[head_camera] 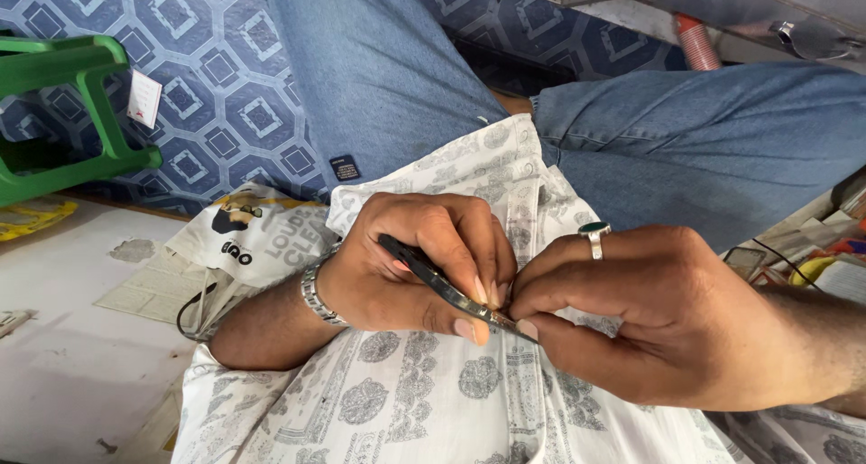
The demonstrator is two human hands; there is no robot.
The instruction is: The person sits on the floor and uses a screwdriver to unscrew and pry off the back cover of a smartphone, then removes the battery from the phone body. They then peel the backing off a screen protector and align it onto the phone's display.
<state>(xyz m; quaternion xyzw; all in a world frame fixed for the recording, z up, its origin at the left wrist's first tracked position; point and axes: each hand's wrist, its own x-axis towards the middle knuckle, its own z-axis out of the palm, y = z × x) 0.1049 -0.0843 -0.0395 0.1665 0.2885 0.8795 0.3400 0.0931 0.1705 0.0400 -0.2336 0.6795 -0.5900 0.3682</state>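
Fingers of my left hand (pixel 410 266) pinched slim dark metal tweezers (pixel 446 286) at centre frame, while my right hand (pixel 672 324) closed its fingertips around their tip. Work looked mid-way, whatever they gripped hidden. Beneath lay soft, white printed cotton shirt (pixel 424 401); denim jeans (pixel 388 67) filled the upper frame.

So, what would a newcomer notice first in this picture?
First, the two hands meeting at the centre: the left hand grips slim dark tweezers whose tip meets the fingertips of the right hand, over a white patterned shirt. A green-stoned ring sits on the right hand. A green plastic stool stands at upper left.
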